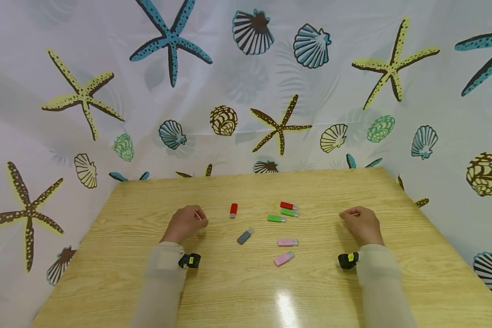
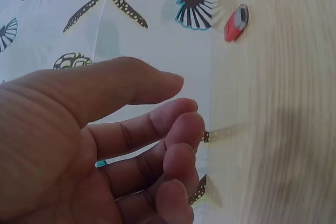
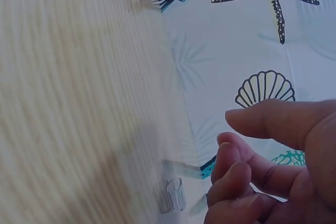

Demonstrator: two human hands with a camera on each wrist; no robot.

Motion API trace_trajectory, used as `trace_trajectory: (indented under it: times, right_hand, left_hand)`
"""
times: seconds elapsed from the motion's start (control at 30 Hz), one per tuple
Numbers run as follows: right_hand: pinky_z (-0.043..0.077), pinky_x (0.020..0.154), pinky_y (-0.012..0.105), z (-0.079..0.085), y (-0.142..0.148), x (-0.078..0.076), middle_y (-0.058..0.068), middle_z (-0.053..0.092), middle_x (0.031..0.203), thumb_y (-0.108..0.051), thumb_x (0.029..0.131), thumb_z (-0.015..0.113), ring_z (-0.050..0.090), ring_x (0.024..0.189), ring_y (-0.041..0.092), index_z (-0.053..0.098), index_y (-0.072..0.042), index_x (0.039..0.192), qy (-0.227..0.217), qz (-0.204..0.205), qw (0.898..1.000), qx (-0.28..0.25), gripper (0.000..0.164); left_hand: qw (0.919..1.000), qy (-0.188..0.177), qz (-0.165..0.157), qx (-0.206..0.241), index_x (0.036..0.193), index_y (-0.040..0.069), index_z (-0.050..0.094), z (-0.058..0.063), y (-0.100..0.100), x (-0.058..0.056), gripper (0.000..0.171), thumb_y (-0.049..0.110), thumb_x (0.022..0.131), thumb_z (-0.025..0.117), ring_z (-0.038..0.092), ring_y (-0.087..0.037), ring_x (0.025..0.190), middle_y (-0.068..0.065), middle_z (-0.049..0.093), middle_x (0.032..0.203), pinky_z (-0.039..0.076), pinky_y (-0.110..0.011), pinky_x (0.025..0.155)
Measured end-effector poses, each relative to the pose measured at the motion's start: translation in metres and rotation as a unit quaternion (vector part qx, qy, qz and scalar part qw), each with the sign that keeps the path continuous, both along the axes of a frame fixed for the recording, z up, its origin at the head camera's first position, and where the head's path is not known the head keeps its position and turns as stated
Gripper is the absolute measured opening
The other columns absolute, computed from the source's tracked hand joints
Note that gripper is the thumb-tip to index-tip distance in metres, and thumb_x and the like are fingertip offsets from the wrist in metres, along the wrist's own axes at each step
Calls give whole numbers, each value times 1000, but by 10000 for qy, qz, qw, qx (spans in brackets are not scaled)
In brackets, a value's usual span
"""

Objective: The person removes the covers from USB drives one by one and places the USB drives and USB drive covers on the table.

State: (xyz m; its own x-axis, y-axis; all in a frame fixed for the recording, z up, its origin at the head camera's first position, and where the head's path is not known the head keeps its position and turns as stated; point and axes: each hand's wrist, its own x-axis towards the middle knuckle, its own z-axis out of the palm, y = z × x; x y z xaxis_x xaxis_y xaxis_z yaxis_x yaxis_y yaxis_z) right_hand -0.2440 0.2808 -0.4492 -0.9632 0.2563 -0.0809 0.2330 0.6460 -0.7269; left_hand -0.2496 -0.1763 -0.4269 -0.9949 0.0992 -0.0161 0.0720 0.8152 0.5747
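Observation:
My left hand point(image 1: 186, 223) hovers over the left part of the table, fingers loosely bent and holding nothing. Closest to it is a red USB flash drive point(image 1: 233, 210), which also shows in the left wrist view point(image 2: 236, 23). A grey flash drive point(image 1: 245, 236) lies diagonally nearby. Further right are a second red flash drive point(image 1: 289, 206), a green one point(image 1: 289, 212) just below it and another green one point(image 1: 276, 218). Two pink flash drives, an upper one point(image 1: 287, 242) and a lower one point(image 1: 284, 258), lie nearer me. My right hand point(image 1: 361, 224), also loosely curled and holding nothing, is to their right.
The wooden table point(image 1: 229, 291) reaches back to a white curtain point(image 1: 213, 91) printed with starfish and shells. Each wrist wears a small black camera, one left point(image 1: 190, 260) and one right point(image 1: 348, 260). A small clear piece point(image 3: 173, 195) shows near the table's edge.

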Motion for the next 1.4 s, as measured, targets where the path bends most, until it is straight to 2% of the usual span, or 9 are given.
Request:
trace_trajectory:
  times: [0.3,0.6,0.77,1.13,1.4]
  right_hand:
    - [43,69,37,1,-28,-5,13,62,96,-34,94,58,54,81,25,64,0,108,79,421,9990,88,36]
    - [45,69,36,0,-56,-9,12,63,91,-29,92,61,54,79,24,65,-2,101,162,800,9965,155,28]
    - [44,69,36,3,-69,-8,11,62,90,-27,91,62,54,77,23,66,-3,99,189,1021,9945,154,25]
    - [44,64,32,14,-98,-2,8,64,87,-26,90,66,54,73,19,67,-6,96,442,1516,9872,207,21]
    - [46,67,35,16,-116,6,6,64,85,-26,88,67,55,73,19,67,-8,91,574,1838,9809,269,18]
  left_hand:
    - [9993,-103,-215,-301,86,10,65,-8,24,-1,10,20,89,67,54,-15,58,-2,64,77,43,-30,52]
    - [9963,-363,-709,-321,84,11,63,-11,56,4,13,21,87,70,52,-14,61,0,63,76,43,-28,56]
    - [9939,-327,-986,-369,85,10,62,-14,71,5,14,19,83,72,48,-15,60,0,61,76,40,-28,56]
    - [9927,-346,-901,-724,89,8,62,-18,94,4,21,20,79,75,50,-15,60,-1,61,79,41,-28,55]
    - [9896,-175,-1034,-982,91,7,61,-24,102,3,21,15,77,74,49,-17,66,-1,57,80,42,-30,60]
